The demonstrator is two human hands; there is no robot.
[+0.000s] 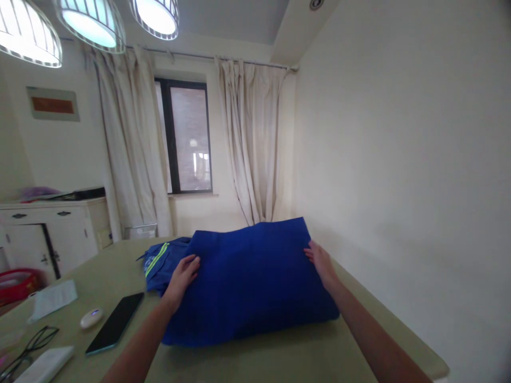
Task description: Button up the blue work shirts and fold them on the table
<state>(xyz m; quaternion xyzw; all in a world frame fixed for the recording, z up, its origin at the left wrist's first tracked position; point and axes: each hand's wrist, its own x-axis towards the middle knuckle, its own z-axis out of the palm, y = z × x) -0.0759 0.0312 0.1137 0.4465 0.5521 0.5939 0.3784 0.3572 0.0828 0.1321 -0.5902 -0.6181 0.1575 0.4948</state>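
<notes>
A large, plain blue fabric piece, shaped like a flat bag (251, 282), stands tilted on the green table (287, 359), its broad face toward me. My left hand (184, 274) is closed on its left edge, fingers bent over the front. On the opposite edge, near the upper right corner, my right hand (320, 263) is closed too, with its thumb side hidden. Behind the left edge lies a crumpled blue garment (163, 263) with yellow-green stripes, partly covered by the fabric.
At the left on the table are a phone (115, 323), a white oval device (91, 318), eyeglasses (34, 343), a white box (46, 366) and a paper sheet (55, 299). A wall (399, 186) runs along the right. Lamps (90, 24) hang at the upper left.
</notes>
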